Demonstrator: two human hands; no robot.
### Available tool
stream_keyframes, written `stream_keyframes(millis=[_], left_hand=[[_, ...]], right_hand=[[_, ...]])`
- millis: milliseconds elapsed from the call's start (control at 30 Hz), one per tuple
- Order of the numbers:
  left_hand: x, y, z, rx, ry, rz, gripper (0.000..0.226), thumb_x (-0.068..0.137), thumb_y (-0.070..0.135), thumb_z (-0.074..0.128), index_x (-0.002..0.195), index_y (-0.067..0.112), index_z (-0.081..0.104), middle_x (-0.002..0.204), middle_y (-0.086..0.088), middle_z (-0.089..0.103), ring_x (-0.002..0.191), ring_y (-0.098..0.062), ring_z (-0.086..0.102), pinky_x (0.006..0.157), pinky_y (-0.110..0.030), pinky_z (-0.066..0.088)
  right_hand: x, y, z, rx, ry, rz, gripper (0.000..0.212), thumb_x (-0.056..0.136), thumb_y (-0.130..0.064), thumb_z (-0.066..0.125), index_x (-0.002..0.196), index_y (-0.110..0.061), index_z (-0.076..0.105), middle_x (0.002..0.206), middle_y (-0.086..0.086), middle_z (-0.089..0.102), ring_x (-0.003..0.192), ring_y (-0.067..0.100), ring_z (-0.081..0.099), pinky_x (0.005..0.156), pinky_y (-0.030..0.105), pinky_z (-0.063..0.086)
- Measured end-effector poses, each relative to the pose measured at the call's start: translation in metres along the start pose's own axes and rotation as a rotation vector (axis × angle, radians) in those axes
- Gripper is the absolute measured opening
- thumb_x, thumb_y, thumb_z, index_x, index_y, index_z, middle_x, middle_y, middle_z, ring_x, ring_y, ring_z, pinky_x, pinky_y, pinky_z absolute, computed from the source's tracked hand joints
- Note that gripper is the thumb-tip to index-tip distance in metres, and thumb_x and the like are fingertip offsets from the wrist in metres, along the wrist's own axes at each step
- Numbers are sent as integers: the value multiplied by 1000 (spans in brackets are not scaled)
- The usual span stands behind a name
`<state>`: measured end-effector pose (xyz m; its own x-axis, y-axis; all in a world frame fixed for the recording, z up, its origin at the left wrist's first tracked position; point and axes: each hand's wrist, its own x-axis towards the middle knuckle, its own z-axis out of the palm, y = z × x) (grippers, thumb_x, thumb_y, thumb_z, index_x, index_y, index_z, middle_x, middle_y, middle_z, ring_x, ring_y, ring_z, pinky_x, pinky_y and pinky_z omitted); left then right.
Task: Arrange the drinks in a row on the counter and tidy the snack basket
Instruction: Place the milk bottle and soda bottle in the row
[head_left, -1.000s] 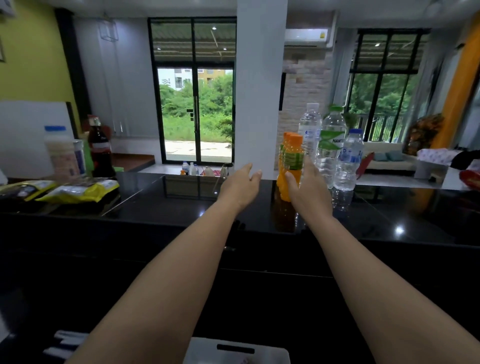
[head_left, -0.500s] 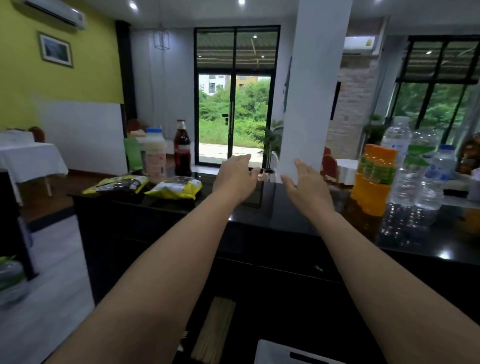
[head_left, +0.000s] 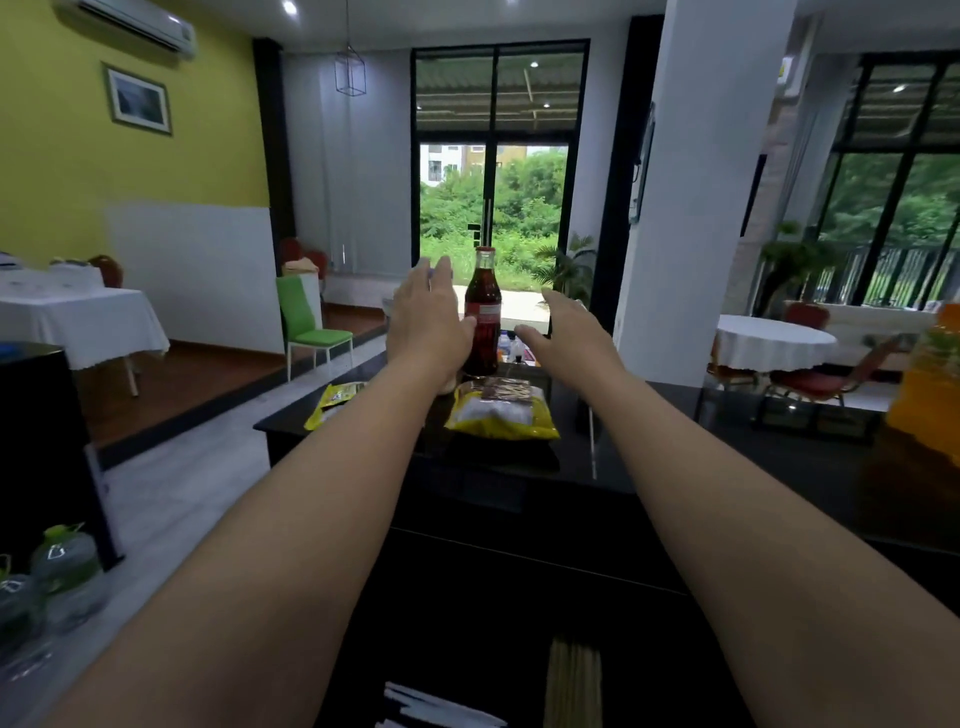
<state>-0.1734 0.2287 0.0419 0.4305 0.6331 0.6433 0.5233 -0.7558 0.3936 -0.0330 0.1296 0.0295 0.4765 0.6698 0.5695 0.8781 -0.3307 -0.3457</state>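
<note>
cola bottle (head_left: 482, 312) red label (blurred), snack packets' (head_left: 500, 410) print unreadable

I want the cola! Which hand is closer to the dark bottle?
Left. The left hand sits right beside the cola bottle, about touching it. The right hand hangs open, a gap away on the other side.

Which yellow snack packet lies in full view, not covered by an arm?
The right-hand yellow packet, below the cola bottle; the left packet is partly hidden behind the left forearm.
</note>
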Motion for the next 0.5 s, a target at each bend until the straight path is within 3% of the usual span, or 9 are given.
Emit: stream_keyframes(millis=[167, 400, 500], left_hand=[[17, -34, 10, -72, -36, -76, 94, 86, 33, 68, 153, 19, 4, 159, -12, 8, 145, -30, 17, 114, -43, 26], [36, -53, 30, -219, -60, -125, 103, 81, 39, 73, 153, 17, 2, 146, -13, 34, 134, -29, 36, 104, -42, 36], [43, -55, 38, -271, -30, -131, 97, 80, 40, 74, 150, 17, 10, 136, -12, 45, 124, -31, 45, 95, -40, 41]], right_hand=[[38, -21, 30, 31, -31, 46, 73, 92, -44, 58, 150, -14, 25, 152, 9, 36, 137, 28, 36, 105, 41, 35], [77, -25, 64, 117, -46, 124, 61, 87, -39, 66, 136, -15, 39, 129, 7, 55, 114, 26, 55, 81, 34, 42], [88, -25, 74, 151, -57, 152, 57, 88, -38, 66, 133, -13, 41, 124, 7, 59, 109, 26, 57, 79, 34, 44]])
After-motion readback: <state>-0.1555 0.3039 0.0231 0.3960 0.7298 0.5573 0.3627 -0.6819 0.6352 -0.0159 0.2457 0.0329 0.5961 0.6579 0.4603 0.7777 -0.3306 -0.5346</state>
